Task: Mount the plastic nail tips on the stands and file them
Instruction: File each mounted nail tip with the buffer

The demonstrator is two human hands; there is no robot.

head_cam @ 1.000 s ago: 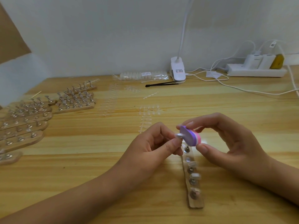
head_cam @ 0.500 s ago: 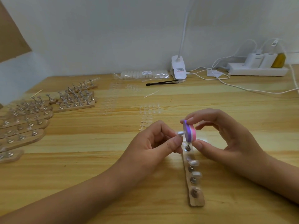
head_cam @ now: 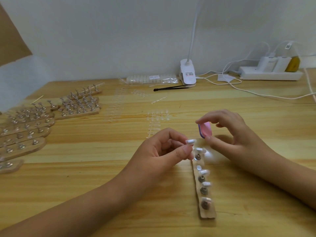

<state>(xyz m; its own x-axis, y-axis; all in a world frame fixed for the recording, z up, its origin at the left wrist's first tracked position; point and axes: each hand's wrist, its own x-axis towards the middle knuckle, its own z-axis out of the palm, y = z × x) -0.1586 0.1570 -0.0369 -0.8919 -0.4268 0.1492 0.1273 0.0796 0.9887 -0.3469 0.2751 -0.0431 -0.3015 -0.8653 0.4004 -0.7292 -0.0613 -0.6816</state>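
Left hand (head_cam: 164, 149) pinches a nail tip (head_cam: 191, 141) between thumb and forefinger; right hand (head_cam: 234, 134) pinches the pink-purple file block (head_cam: 206, 130) just beside it. I'd worry a hard stroke pops the tip loose onto the stand strip (head_cam: 207, 215) beneath the left fingertips.

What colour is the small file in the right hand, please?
The file is pink with a purple edge; head view.

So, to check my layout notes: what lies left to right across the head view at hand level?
Tan wooden stand strips with metal pegs → left hand → pearly white plastic nail tip → pink-and-purple oval file block → right hand.
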